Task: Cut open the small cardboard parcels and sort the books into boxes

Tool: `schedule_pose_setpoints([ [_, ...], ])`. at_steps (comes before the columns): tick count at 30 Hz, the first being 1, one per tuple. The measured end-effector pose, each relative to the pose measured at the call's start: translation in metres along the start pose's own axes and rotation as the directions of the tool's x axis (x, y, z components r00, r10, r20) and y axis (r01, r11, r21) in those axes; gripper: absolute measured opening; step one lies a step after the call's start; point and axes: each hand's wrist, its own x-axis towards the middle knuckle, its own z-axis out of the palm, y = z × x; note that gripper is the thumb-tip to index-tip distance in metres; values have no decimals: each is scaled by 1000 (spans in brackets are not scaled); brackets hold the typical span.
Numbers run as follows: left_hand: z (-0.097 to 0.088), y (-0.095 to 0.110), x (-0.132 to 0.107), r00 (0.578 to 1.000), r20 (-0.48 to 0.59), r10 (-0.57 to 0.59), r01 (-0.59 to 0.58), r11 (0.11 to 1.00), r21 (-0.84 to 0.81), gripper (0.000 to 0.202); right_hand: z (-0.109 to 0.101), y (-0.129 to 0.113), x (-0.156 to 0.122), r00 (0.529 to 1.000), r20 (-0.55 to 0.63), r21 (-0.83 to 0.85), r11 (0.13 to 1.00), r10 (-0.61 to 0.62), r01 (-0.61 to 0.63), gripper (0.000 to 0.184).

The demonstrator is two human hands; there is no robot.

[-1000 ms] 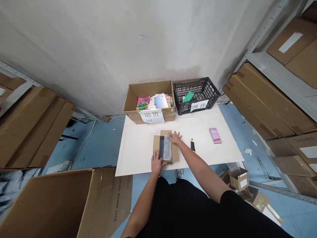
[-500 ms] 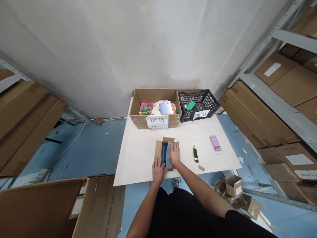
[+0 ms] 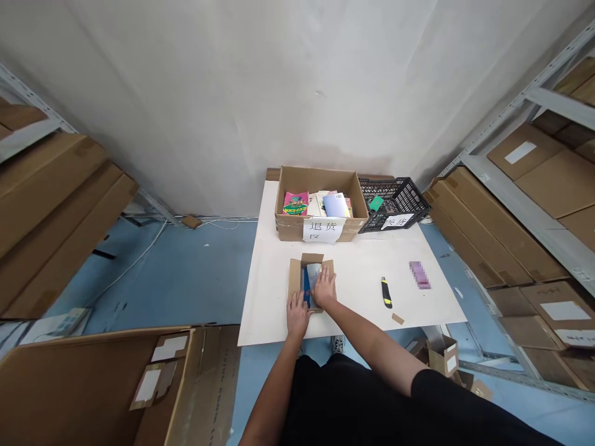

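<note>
A small open cardboard box (image 3: 294,275) stands near the front edge of the white table, its flaps spread outward. Inside it lie a flat blue item (image 3: 305,286) and a pale, partly see-through packet (image 3: 313,272); their exact kinds cannot be made out. My left hand (image 3: 297,316) grips the box's near left edge, fingers over the flap and thumb toward the opening. Reaching in from the right, my right hand (image 3: 325,286) has its thumb and fingers on the packet, close to the right flap. Part of the contents is hidden under it.
Behind stands a larger labelled cardboard box (image 3: 290,228) with several books, beside a black plastic crate (image 3: 411,201) holding a green item. A yellow-black utility knife (image 3: 386,293), a cardboard scrap (image 3: 397,318) and a blurred purple item (image 3: 420,275) lie on the right. Shelves flank the table.
The view has shifted, so the table sits farther right. My right hand has moved from the box's right flap in over the opening, with the packet tilted farther inward. My left hand stays on the edge.
</note>
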Motion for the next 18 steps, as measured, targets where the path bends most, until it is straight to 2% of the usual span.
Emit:
schedule_pose_setpoints([
  [5,-15,-30,1,1000,25,-12,13,998,-65,16,-6,-46,0,970,-66,6,972,-234,235,82],
  [7,-16,-35,1,1000,19,-25,26,996,-86,25,-6,-63,0,964,5,22,964,-264,264,86],
  [9,-15,-38,-1,999,-2,-37,37,995,-91,31,-7,-74,0,965,113,67,970,-238,232,91],
  [11,-11,-39,-5,999,-23,-47,45,995,-85,27,-9,-78,0,970,168,145,978,-176,152,94],
  [14,-5,-39,-10,996,-46,-74,70,994,-81,14,-14,-70,-4,985,148,253,967,-83,43,92],
  [18,-8,-43,-7,993,-60,-105,100,992,-78,12,-25,-53,-12,989,65,309,945,-130,104,89],
])
